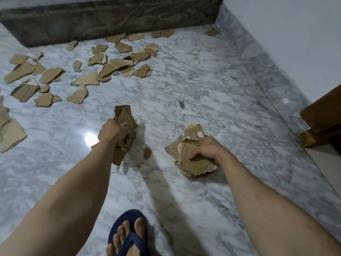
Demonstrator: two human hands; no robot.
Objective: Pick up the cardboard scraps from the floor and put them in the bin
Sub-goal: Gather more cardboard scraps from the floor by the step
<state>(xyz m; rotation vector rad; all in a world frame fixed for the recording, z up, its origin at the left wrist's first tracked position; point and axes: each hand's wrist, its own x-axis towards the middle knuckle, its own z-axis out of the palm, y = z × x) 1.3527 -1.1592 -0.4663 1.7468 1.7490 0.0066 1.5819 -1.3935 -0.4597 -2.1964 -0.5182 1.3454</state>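
Head view, single frame.

Left hand: closed in a fist around a crumpled bundle of cardboard, which is held clear of the marble floor.

Right hand: fingers are curled over a second wad of cardboard, thumb side pressed onto its flat top piece; whether this wad is lifted or rests on the floor cannot be told.

Small loose piece: seen between the two hands, just beside the left bundle; whether it is lying or falling cannot be judged.

Scattered scraps: many torn brown pieces are spread over the far left of the floor, up to the edge of a dark patterned base along the back. A few lie apart near the far right corner. A larger piece is cut by the left edge of the frame.

Other items: a foot in a dark blue sandal at the bottom; a wooden edge at the right, by the white wall.

Bin: not seen in this view.

Progress, as judged: two handfuls are gathered and none is shown deposited. Most of the scraps remain on the floor, so the task is judged to be at an early stage, with several more gatherings needed.
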